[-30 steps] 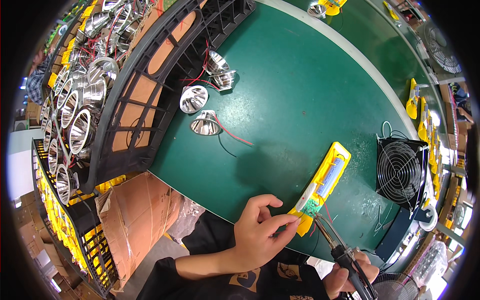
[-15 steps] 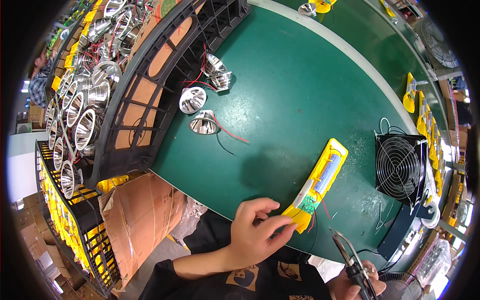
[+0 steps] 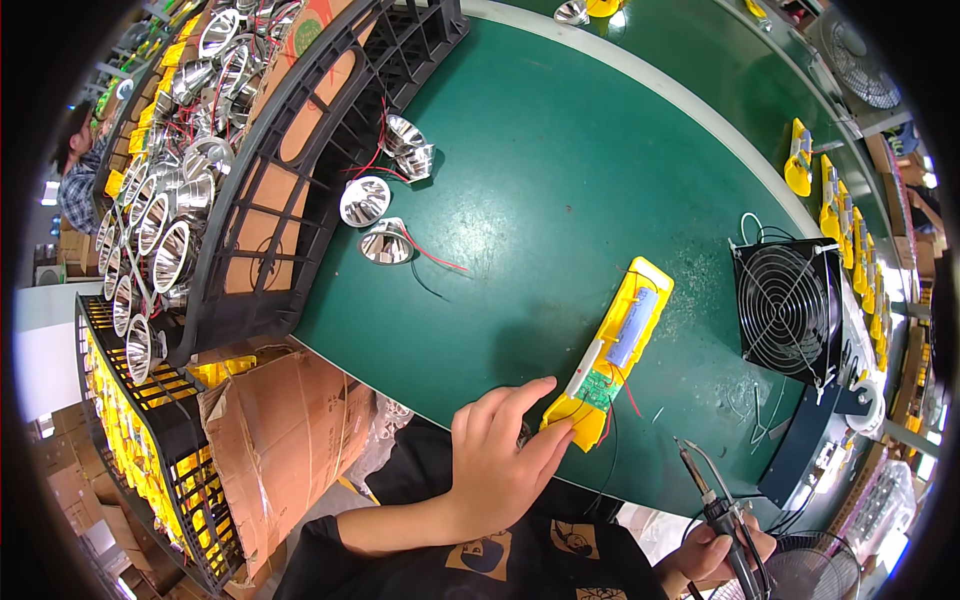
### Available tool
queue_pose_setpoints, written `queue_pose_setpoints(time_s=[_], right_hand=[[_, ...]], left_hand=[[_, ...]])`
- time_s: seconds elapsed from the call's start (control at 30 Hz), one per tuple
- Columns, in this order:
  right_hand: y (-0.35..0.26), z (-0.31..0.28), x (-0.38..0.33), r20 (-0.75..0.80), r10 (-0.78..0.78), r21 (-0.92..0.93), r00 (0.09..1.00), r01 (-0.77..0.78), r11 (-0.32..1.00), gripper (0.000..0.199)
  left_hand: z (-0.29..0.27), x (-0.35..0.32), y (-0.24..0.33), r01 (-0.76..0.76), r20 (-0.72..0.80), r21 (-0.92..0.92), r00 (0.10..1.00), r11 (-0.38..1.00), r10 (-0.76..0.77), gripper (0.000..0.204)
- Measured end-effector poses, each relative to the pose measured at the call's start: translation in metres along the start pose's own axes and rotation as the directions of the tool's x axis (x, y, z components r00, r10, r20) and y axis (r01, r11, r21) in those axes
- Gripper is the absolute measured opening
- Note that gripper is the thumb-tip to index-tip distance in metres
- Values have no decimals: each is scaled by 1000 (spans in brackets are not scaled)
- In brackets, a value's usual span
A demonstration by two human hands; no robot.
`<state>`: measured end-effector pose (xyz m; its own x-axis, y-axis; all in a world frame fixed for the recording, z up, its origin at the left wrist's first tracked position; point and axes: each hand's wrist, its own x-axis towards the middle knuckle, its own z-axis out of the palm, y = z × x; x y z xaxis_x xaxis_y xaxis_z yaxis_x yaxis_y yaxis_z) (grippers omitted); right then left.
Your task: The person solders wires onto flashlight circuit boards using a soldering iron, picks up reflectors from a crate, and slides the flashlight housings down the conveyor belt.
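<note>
A yellow lamp housing (image 3: 575, 415) lies slanted on the green tabletop, holding a blue cylindrical battery (image 3: 630, 328) and a small green circuit board (image 3: 597, 388) with red and black wires. My left hand (image 3: 500, 445) is at its lower end, thumb and forefinger closed around the edge, the other fingers partly hidden. At the lower right, my right hand (image 3: 708, 555) is wrapped around the handle of a soldering iron (image 3: 722, 515). The iron's tip points up and left, apart from the housing.
Reflector cups (image 3: 365, 202) with wires lie at the left, beside a black plastic crate (image 3: 290, 200). More reflectors (image 3: 172, 255) are heaped beyond it. A square black fan (image 3: 788, 312) stands at the right. Yellow housings (image 3: 830, 215) line up behind it. A cardboard box (image 3: 285, 435) sits at lower left.
The whole view has shifted slightly. My left fingers have spread a little and moved onto the housing's end. The soldering iron is still in my right hand, apart from the housing.
</note>
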<state>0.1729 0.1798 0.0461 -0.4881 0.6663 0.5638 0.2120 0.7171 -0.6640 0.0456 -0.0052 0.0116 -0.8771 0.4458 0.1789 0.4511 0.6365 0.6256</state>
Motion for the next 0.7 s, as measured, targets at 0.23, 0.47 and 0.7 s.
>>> queue_pose_setpoints(time_s=[0.23,0.47,0.7], right_hand=[[7,0,1,-46,-54,-239,997,42,970,46],[-1,2,2,-47,23,-88,999,-27,996,51],[8,-3,0,91,-155,349,984,114,930,45]], left_hand=[[-1,-1,1,-37,-39,-130,999,991,32,23],[0,-3,-8,-78,-188,-271,982,959,27,23],[5,9,-5,-49,-260,-276,965,960,-25,23]])
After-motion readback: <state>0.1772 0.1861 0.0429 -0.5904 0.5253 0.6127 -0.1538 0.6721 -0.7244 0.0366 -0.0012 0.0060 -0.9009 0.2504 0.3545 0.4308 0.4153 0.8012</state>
